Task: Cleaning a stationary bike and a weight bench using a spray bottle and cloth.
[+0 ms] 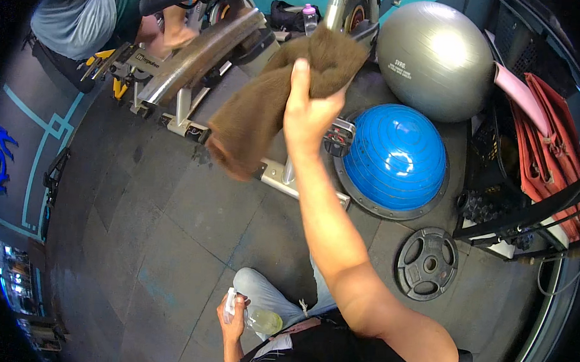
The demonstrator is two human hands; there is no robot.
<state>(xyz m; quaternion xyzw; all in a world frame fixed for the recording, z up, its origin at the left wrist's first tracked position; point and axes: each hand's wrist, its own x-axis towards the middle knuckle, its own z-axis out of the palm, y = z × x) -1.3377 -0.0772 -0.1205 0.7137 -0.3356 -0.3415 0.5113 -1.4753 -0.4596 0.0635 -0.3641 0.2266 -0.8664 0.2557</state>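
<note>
My right hand (314,101), on an outstretched arm, grips a brown cloth (264,101) with the thumb on top. The cloth hangs away to the left and looks blurred at its lower end. Behind it stands an exercise bike, its frame partly covered; I cannot tell whether the cloth touches it. Low in the view, beside my bent knee, my left hand (233,315) holds a clear spray bottle (265,321) by its white trigger head. The bottle is tilted sideways and contains pale yellow-green liquid.
A blue half-ball balance trainer (394,157) and a grey exercise ball (434,60) stand at right, near a black weight plate (427,263). A rack (524,213) holds red mats (549,155). Another person (77,22) sits on a neighbouring bike (203,53). A pink-capped bottle (309,20) stands behind.
</note>
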